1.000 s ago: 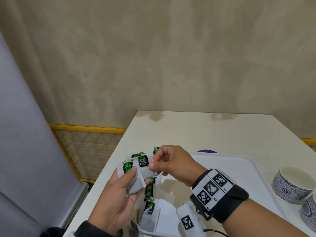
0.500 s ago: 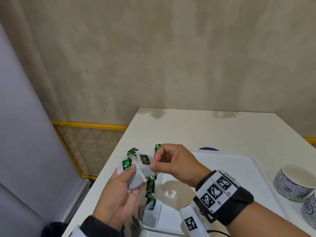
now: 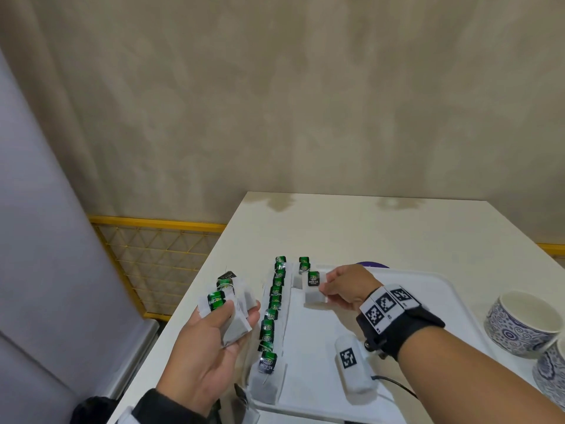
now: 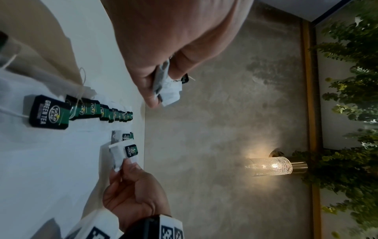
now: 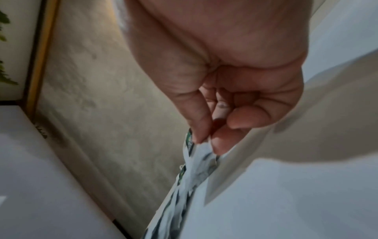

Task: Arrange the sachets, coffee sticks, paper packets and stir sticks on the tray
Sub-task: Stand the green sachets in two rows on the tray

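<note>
— What materials are seen?
— Thin matt paper tea bags [image 3: 276,304] with glossy printed card tags, laid on a smooth white plastic tray [image 3: 434,289].
— And around them?
— A smooth, faintly glossy table [image 3: 351,228], glazed ceramic cups [image 3: 519,324], a rough plastered wall [image 3: 305,102].

The head view is evenly and softly lit, sharp at its middle, with straight lines bowing toward the edges and faint mottled shadows on the wall [image 3: 305,102]. In the left wrist view a glowing wall lamp [image 4: 270,165] at 4 o'clock throws a warm halo, while the near palm at 12 o'clock is dim and soft. The right wrist view is dim and smeared with motion blur, worst toward 6 o'clock.
</note>
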Action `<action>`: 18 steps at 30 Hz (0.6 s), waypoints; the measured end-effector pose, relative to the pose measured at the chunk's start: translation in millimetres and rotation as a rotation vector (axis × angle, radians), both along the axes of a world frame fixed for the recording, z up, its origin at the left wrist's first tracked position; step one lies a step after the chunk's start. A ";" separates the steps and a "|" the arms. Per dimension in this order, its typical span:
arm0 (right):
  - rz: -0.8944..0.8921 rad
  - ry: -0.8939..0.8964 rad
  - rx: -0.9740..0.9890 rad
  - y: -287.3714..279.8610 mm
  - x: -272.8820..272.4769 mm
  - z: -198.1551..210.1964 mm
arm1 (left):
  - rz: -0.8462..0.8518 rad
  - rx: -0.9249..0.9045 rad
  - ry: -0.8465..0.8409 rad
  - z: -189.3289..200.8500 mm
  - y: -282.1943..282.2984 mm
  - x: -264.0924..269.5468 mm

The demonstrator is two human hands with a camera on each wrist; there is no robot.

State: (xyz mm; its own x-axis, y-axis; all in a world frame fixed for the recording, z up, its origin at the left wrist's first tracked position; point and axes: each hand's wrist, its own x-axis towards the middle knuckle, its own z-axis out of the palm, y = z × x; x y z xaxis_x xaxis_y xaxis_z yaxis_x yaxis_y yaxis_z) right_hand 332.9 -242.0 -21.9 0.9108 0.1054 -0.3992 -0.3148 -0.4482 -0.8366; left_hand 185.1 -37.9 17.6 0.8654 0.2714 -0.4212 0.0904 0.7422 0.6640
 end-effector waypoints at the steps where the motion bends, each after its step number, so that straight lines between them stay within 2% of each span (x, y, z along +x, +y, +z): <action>1: -0.008 0.001 0.013 1.9 3.3 -2.3 | -0.003 0.003 0.003 -0.3 -0.4 0.6; 5: -0.013 0.010 0.009 12.7 13.6 -6.5 | -0.012 -0.012 0.005 -1.6 -1.1 2.0; 11: 0.088 -0.004 -0.273 26.8 15.4 4.0 | 0.001 -0.023 0.011 -0.1 1.8 2.8; 18: 0.055 0.102 -0.288 34.1 19.8 7.0 | -0.004 -0.019 0.016 -0.7 1.1 2.0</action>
